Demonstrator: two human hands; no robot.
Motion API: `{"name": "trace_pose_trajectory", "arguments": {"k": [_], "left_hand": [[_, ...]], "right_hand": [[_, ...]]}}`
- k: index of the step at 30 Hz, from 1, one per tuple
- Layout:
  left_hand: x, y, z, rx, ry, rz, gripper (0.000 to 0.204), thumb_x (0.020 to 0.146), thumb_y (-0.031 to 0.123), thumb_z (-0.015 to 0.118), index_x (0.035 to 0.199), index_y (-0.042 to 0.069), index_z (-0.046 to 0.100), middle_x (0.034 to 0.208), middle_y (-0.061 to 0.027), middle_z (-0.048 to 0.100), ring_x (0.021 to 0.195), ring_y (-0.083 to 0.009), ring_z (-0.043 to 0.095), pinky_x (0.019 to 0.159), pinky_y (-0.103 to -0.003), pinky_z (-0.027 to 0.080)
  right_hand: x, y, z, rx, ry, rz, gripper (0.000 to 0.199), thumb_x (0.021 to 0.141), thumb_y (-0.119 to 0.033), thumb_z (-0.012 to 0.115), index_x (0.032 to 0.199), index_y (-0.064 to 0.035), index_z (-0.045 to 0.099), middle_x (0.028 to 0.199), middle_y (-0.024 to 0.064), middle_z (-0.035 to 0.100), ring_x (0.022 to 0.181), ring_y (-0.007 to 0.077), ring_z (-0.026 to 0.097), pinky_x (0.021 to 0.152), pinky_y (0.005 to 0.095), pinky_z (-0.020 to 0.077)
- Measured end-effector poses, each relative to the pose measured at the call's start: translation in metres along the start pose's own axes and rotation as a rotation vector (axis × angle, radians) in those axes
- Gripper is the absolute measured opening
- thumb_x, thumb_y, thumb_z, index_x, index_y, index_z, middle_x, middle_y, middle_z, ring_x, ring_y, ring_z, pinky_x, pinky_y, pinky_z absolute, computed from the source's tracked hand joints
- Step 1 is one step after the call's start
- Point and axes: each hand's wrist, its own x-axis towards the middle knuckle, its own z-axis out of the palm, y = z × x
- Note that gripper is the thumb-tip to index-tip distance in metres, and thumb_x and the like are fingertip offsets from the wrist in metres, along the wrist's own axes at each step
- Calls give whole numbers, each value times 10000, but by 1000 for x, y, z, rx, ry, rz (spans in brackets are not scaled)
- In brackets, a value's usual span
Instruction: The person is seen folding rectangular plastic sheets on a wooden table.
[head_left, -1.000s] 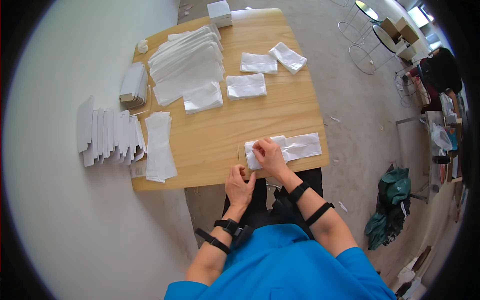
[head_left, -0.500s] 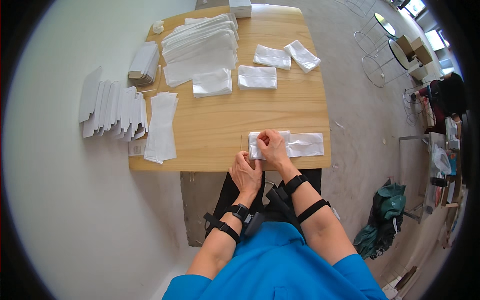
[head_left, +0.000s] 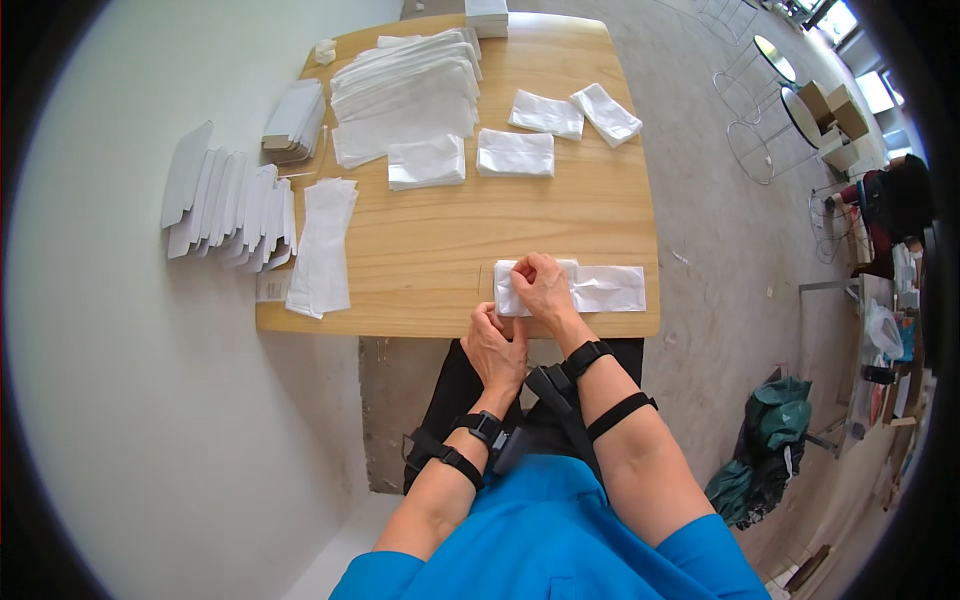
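Note:
A stack of folded white sheets (head_left: 506,284), thin like paper or film, lies near the table's front edge. From its right side a flat white strip (head_left: 612,288) extends. My right hand (head_left: 543,288) rests on top of the stack, thumb and fingertips pinched together against the top sheet. At the stack's near left corner is my left hand (head_left: 493,348), its fingers bent beside the left edge and its thumb set apart at the near edge. The palm of my right hand hides part of the stack.
Folded white bundles (head_left: 515,154) lie farther back on the wooden table (head_left: 420,260). A fanned pile of white sheets (head_left: 405,105) fills the back left. Along the left edge stand flat white cartons (head_left: 225,205), beside long white strips (head_left: 322,250). Dark green bags (head_left: 778,420) sit on the floor at right.
The whole view has shifted slightly. Both hands keep nearly the same places on the stack; no sheet has visibly moved.

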Motion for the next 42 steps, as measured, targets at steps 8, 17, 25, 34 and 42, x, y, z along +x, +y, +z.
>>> {"name": "trace_pose_trajectory", "arguments": {"k": [8, 17, 25, 34, 42], "left_hand": [[0, -2, 2, -6, 39, -13, 401, 800, 268, 694, 1070, 75, 469, 685, -5, 465, 669, -212, 515, 697, -367, 350], [2, 2, 0, -56, 3, -126, 355, 803, 242, 662, 1075, 90, 492, 732, -12, 500, 757, -215, 542, 722, -374, 331], [2, 0, 6, 12, 73, -90, 382, 776, 223, 683, 1084, 93, 498, 709, 4, 495, 732, -206, 544, 726, -370, 346], [0, -16, -7, 38, 112, 81, 102, 814, 128, 597, 913, 105, 606, 816, -59, 540, 781, -257, 571, 701, -402, 399], [30, -17, -33, 124, 7, 213, 90, 846, 131, 604, 867, 66, 663, 883, -93, 568, 840, -299, 583, 727, -400, 463]], "right_hand": [[1, 3, 4, -76, -2, -47, 126, 766, -121, 650, 794, 1, 639, 779, 118, 628, 678, 208, 611, 641, 312, 511], [3, 4, 2, -96, -34, -1, 130, 784, -133, 645, 812, -7, 655, 729, 93, 647, 657, 166, 608, 625, 289, 507], [2, 1, 3, -82, -44, 51, 119, 744, -120, 660, 780, -6, 660, 757, 149, 645, 685, 260, 638, 642, 350, 520], [2, 6, 4, -94, -61, 33, 152, 800, -160, 650, 841, -14, 664, 703, 75, 654, 649, 136, 619, 617, 274, 511], [3, 5, 6, -34, -7, 51, 97, 754, -115, 639, 766, -19, 647, 754, 158, 637, 742, 299, 632, 690, 379, 512]]}}
